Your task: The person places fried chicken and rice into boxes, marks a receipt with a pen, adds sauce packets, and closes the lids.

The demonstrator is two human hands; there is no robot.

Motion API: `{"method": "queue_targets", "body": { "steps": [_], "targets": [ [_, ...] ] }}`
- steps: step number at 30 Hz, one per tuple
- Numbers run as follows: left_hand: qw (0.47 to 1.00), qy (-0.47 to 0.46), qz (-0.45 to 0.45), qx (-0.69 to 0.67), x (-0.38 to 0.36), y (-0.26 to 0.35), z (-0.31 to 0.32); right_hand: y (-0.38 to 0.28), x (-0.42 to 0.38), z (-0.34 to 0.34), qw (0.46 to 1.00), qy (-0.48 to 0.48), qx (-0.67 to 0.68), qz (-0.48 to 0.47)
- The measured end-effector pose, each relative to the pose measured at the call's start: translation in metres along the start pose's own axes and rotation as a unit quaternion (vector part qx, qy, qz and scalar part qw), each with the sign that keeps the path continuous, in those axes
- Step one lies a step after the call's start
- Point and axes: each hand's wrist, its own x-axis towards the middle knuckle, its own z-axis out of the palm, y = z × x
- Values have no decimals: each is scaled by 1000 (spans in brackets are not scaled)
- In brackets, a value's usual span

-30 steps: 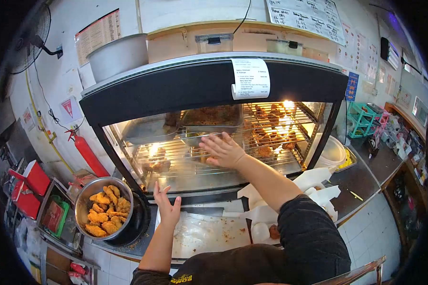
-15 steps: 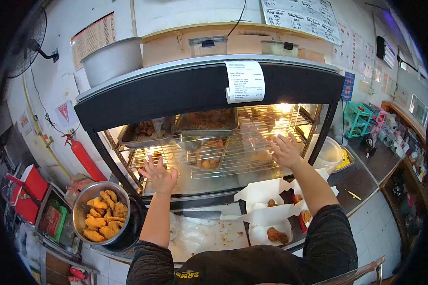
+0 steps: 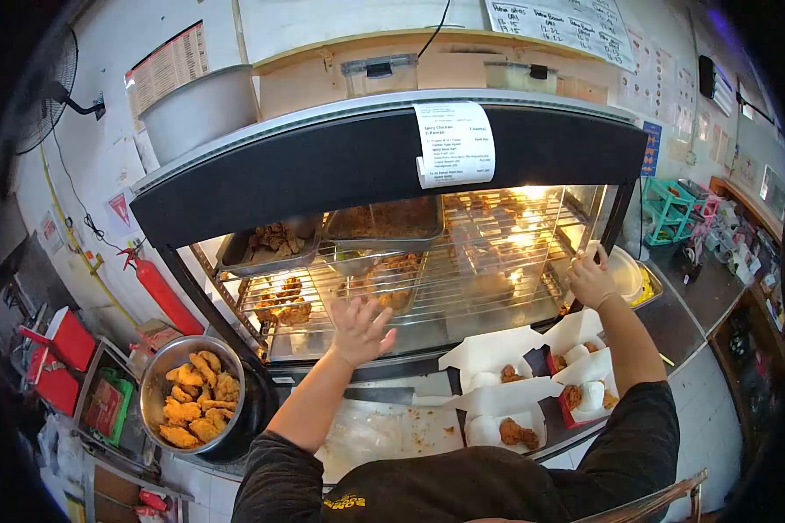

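My left hand (image 3: 362, 331) has its fingers spread, held up against or just in front of the glass pane (image 3: 445, 305) of a heated display cabinet (image 3: 275, 205). At the cabinet's right end, my right hand (image 3: 591, 277) has bent, parted fingers at the glass near the side post; exact contact is hard to see. Inside, fried pieces (image 3: 283, 305) lie on the lower wire rack at left, and trays (image 3: 388, 228) of food sit above. Below my right arm stand open white boxes (image 3: 493, 349) holding fried chicken (image 3: 516, 433) and white rounded portions.
A steel pot (image 3: 153, 397) of golden fried pieces stands at left. A knife (image 3: 379, 395) lies behind a crumb-strewn board (image 3: 427, 427) with clear plastic on it. A fire extinguisher (image 3: 166, 292) hangs at left. A receipt (image 3: 455, 144) hangs on the cabinet front. A white tub (image 3: 624, 272) stands at right.
Both hands have moved right along the cabinet front. The glass at left has shifted right, showing the lower-left fried pieces more plainly. My right hand's fingers are more bent.
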Motion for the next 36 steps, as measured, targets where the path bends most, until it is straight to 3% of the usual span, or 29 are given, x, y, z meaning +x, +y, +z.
{"method": "queue_targets", "body": {
  "steps": [8,10,15,20,27,30,33,36],
  "targets": [
    [996,16,-88,7,21,10,44,11,-17,19,992,73,-90,45],
    [994,4,-99,38,19,5,45,4,-9,6,995,49,-47,77],
    [986,-19,-114,117,9,-14,35,-13,25,-71,983,100,71,139],
    [984,-16,-107,144,-11,-51,5,-23,65,-129,956,215,175,90],
    [975,-58,-119,179,-63,-117,-34,-39,124,-214,841,279,443,136],
    [971,-64,-129,192,-78,-141,-53,-46,149,-229,751,265,586,151],
    [969,-59,-161,178,-89,-157,-68,-54,169,-232,683,257,659,182],
    [955,-90,-191,207,-97,-166,-79,-57,183,-231,658,253,667,241]
  ]
}}
